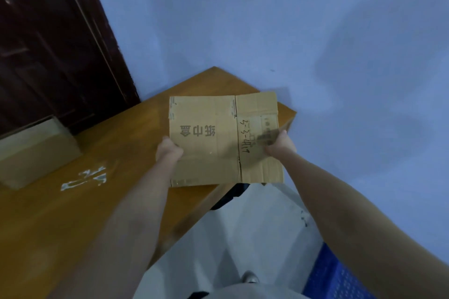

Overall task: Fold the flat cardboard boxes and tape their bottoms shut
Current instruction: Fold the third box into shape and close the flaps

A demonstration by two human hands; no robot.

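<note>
A flat brown cardboard box (218, 143) with printed characters and handwritten numbers is held up over the corner of a wooden table (73, 213). My left hand (168, 153) grips its left edge. My right hand (279, 144) grips its right edge, thumb over the printed face. The box is still flat, with a vertical crease right of its middle. No tape roll is in sight.
A folded-up cardboard box (36, 153) stands on the table at the left. White tape scraps (87, 177) stick to the tabletop. A dark door (48, 43) is at the back left, and a blue crate (340, 274) sits on the floor at the lower right.
</note>
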